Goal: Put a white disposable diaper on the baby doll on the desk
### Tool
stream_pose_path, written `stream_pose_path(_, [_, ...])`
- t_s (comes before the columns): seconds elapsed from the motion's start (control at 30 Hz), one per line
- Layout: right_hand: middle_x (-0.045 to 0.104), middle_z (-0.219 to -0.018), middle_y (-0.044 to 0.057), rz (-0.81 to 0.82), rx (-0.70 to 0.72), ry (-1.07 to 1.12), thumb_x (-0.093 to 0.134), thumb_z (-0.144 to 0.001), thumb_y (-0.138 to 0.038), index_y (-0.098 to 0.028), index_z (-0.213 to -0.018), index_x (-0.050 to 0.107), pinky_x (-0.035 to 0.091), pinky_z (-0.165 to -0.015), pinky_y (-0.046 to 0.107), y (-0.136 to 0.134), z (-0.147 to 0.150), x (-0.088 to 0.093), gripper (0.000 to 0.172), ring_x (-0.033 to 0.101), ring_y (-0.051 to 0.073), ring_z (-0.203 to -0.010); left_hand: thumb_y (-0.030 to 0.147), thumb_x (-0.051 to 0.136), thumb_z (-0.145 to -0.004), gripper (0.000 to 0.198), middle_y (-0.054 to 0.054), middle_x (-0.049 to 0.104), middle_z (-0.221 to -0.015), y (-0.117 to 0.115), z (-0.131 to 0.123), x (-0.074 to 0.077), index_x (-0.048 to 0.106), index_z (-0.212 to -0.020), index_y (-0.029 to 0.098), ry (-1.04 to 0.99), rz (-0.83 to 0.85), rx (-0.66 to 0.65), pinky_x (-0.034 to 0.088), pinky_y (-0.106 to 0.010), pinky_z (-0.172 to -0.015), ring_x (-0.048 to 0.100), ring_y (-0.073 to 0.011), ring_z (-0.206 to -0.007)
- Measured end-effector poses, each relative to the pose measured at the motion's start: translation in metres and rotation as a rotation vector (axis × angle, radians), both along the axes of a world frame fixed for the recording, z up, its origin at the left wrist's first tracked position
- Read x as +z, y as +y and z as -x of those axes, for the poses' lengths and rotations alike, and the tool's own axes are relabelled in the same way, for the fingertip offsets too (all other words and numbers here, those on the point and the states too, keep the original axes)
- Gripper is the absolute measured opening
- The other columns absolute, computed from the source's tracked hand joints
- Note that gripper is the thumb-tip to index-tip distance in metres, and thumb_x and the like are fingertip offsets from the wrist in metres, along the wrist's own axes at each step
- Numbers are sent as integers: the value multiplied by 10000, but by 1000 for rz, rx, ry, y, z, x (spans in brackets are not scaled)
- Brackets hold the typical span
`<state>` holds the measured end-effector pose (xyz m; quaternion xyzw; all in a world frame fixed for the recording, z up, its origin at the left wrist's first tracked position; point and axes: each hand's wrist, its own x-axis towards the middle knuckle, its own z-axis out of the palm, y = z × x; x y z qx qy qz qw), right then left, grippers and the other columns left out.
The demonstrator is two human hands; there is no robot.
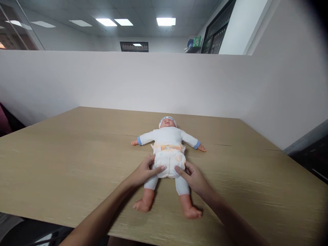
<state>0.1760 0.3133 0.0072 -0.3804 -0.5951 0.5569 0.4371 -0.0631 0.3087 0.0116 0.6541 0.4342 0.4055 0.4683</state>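
Observation:
A baby doll [167, 136] lies on its back on the wooden table, arms spread and legs toward me. It wears a white outfit with blue cuffs and a white headband with lettering. Around its hips is a white diaper [169, 160] with an orange waistband. My left hand [148, 171] grips the diaper's left side, thumb across the front and fingers curled at the edge. On the opposite side my right hand [192, 175] holds the diaper edge in the same way, its fingers partly hidden behind the thumb and diaper.
The table [77, 164] spreads wide on both sides of the doll. A white partition wall [123, 82] rises behind its far edge. Dark objects stand beyond the table at the right and at the lower left.

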Motion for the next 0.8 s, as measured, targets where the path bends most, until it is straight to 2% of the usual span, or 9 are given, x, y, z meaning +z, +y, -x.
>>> stream_pose_path(0.13, [760, -1276, 87, 23, 34, 101, 824, -840, -475, -264, -1274, 651, 552, -1078, 468, -2, 5, -4, 512, 713, 300, -1200, 523, 793, -845, 542, -99, 710, -1200, -3, -3, 1, 714, -1269, 194, 111, -24, 71, 463, -457, -1074, 607, -330, -1184])
stream_pose_path(0.23, [719, -1370, 114, 23, 17, 133, 856, -818, -431, -259, -1351, 599, 529, -1121, 483, -1, 8, -7, 616, 688, 306, -1267, 535, 790, -846, 532, -88, 712, -1176, -3, -4, -1, 719, -1255, 201, 117, -23, 93, 469, -443, -1061, 607, -321, -1172])
stream_pose_path(0.33, [706, -1396, 126, 26, 9, 132, 855, -816, -436, -241, -1343, 598, 517, -1140, 490, 0, 11, -9, 618, 674, 313, -1293, 565, 773, -857, 526, -81, 712, -1178, -3, -4, -3, 728, -1241, 208, 115, -15, 85, 476, -428, -1043, 603, -313, -1165])
stream_pose_path(0.43, [716, -1383, 125, 46, 5, 133, 869, -785, -460, -236, -1293, 620, 521, -1136, 508, 2, 10, -9, 608, 676, 329, -1290, 588, 756, -863, 457, -75, 713, -1122, -1, -2, -1, 781, -1090, 192, 128, 1, 69, 483, -409, -1018, 603, -303, -1129])
stream_pose_path(0.57, [733, -1359, 113, 74, 19, 108, 886, -743, -497, -250, -1253, 647, 531, -1118, 534, 4, 7, -4, 614, 689, 344, -1267, 554, 771, -856, 404, -69, 734, -1019, 4, 0, 3, 792, -872, 151, 26, 41, -82, 508, -363, -937, 631, -264, -1000])
stream_pose_path(0.67, [766, -1295, 115, 72, 5, 73, 886, -719, -557, -249, -1213, 681, 541, -1097, 554, 4, 6, -3, 617, 709, 359, -1226, 527, 792, -848, 386, -59, 747, -964, 6, 0, 3, 785, -866, 142, -70, 110, -119, 520, -333, -867, 644, -232, -912])
stream_pose_path(0.8, [782, -1252, 120, 71, 2, 85, 879, -734, -571, -231, -1198, 705, 547, -1085, 539, 4, 6, -5, 601, 729, 352, -1179, 523, 789, -855, 382, -55, 753, -951, 6, -1, -1, 781, -859, 141, -82, 113, -104, 523, -323, -854, 657, -226, -895])
